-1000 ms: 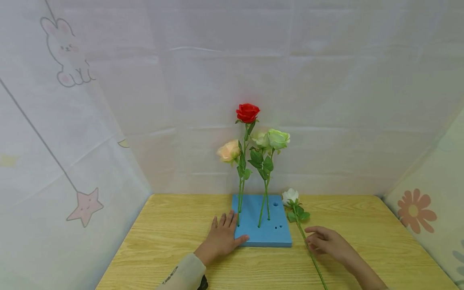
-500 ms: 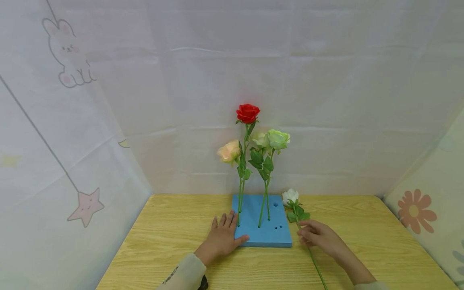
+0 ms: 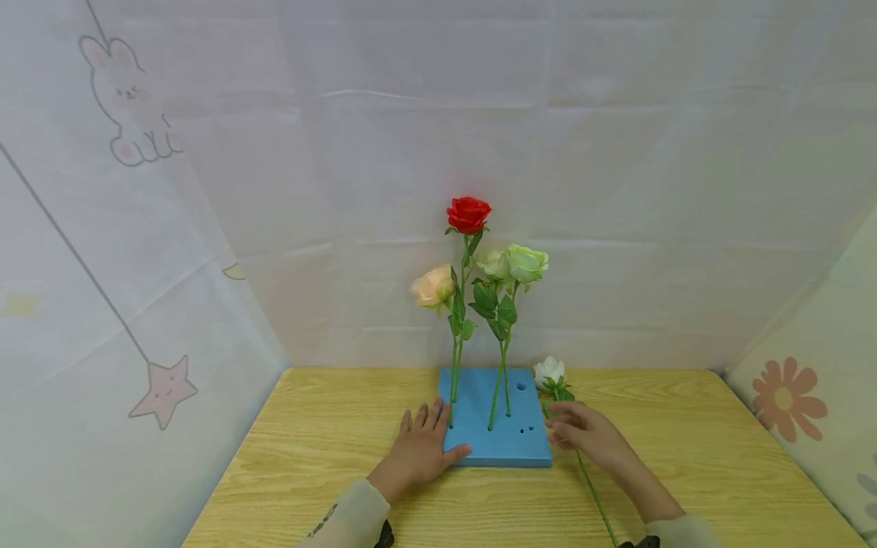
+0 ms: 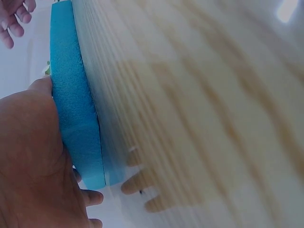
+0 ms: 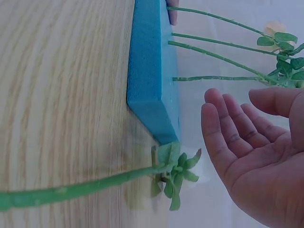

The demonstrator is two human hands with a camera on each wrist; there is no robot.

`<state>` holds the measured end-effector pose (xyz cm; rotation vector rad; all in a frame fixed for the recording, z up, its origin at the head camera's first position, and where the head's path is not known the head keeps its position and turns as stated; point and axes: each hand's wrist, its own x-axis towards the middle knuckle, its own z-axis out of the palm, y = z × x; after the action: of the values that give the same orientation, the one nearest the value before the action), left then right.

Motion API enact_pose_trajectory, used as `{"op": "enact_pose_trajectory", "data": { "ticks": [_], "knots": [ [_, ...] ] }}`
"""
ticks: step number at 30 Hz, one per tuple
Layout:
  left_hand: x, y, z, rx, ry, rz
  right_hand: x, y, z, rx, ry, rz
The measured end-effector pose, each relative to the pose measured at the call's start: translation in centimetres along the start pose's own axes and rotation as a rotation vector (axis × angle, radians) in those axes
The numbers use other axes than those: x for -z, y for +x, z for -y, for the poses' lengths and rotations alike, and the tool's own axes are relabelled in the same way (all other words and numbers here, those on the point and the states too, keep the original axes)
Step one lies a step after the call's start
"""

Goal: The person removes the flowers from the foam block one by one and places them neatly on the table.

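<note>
The worktop (image 3: 329, 457) carries a blue block (image 3: 479, 450) holding four standing roses (image 3: 469, 215), apparently the completed part; a white rose (image 3: 550, 373), seemingly left to insert, lies just beside it, right. The left hand (image 3: 419, 447) rests spread at the block's left edge; the right hand (image 3: 588, 435), relaxed and empty, hovers over the white rose's stem. Smallest, vacant holes (image 3: 521, 387) remain.

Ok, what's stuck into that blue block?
A red rose, a peach rose and two pale greenish roses stand in the blue block. Their stems disappear into it; the covered ends can't be seen.
</note>
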<state>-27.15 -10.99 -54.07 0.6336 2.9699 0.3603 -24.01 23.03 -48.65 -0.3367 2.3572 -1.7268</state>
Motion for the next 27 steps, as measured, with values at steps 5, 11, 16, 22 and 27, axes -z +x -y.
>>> {"op": "enact_pose_trajectory", "data": {
  "ticks": [5,11,16,22,27],
  "knots": [
    [-0.1,0.1,0.1,-0.005,0.003,-0.004,-0.7,0.7,0.3,0.010,0.027,-0.004],
    [-0.3,0.1,0.2,-0.006,0.008,-0.007,-1.4,1.5,0.5,0.040,0.034,-0.014],
    [-0.3,0.2,0.2,-0.002,0.013,-0.002,-2.2,2.1,0.5,0.059,0.032,-0.036],
    [-0.4,0.3,0.2,0.007,0.022,0.007,-2.9,2.8,0.6,0.060,0.052,-0.101],
    [-0.3,0.3,0.0,0.008,0.017,0.001,-3.6,3.4,0.5,0.049,0.117,-0.139]
  ]
}}
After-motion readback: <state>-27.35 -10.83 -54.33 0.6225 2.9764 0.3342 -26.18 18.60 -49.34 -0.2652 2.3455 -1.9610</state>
